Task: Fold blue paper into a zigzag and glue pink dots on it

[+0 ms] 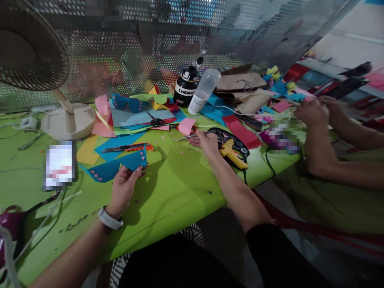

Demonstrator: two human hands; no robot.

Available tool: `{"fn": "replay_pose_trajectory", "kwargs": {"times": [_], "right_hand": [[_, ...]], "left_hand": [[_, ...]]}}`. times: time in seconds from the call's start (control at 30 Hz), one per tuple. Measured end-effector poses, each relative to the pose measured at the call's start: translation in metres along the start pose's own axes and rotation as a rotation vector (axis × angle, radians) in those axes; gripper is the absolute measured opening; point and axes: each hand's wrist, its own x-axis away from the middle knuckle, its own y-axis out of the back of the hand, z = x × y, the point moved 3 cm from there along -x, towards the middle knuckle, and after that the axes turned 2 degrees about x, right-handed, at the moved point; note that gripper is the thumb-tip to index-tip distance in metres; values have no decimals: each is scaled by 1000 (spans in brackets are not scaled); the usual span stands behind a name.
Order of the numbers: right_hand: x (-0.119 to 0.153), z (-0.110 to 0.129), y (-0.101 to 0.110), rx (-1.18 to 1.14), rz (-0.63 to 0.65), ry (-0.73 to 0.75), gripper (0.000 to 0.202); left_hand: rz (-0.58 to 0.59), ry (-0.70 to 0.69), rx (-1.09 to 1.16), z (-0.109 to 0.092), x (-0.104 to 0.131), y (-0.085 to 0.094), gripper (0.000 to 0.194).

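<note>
My left hand pinches a blue paper cutout shaped like glasses, with small pink squares stuck near both ends. In my right hand is a thin metal pair of tweezers, its tip pointing left over the table. A curled pink paper piece lies just beyond that hand, and tiny pink bits are scattered to its left. Behind the held cutout rests an orange utility knife. A yellow glue gun lies on a black tray beside my right wrist.
Finished-looking blue paper glasses sit on stacked coloured paper, near black scissors. Behind stand a black bottle and a clear bottle. A fan and a phone are left. Another person's hands work at right.
</note>
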Motion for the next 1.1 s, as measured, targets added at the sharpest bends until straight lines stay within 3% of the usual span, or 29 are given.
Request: {"fn": "replay_pose_trajectory", "kwargs": {"times": [1.1], "right_hand": [[-7, -9, -4, -5, 64, 50, 36]], "left_hand": [[-9, 11, -16, -1, 1, 1, 39]]}}
